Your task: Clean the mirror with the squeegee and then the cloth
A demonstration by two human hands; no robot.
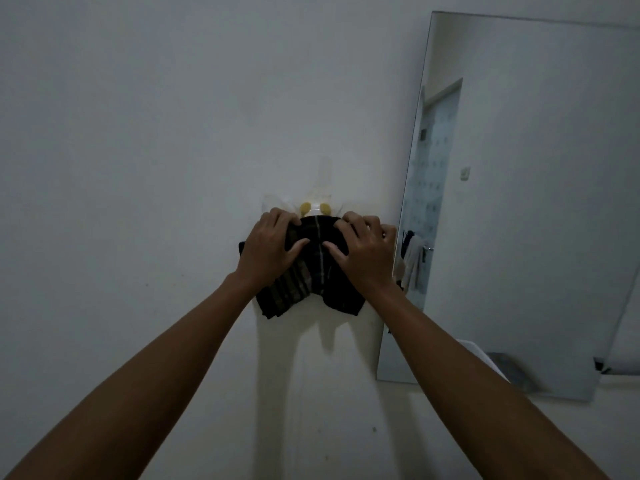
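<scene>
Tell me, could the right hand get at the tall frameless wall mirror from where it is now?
Probably yes. The right hand rests on the dark plaid cloth on the wall hanger, just beside the mirror, whose near edge has nothing in front of it.

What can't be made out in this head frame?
- Squeegee: nowhere in the head view.
- Wall hook: its lower part is covered by the dark cloth, so how the cloth hangs is hidden.
- Cloth middle: covered by the left hand and right hand.
- Mirror: right side cut off by the frame edge; dim light hides any streaks.
</scene>
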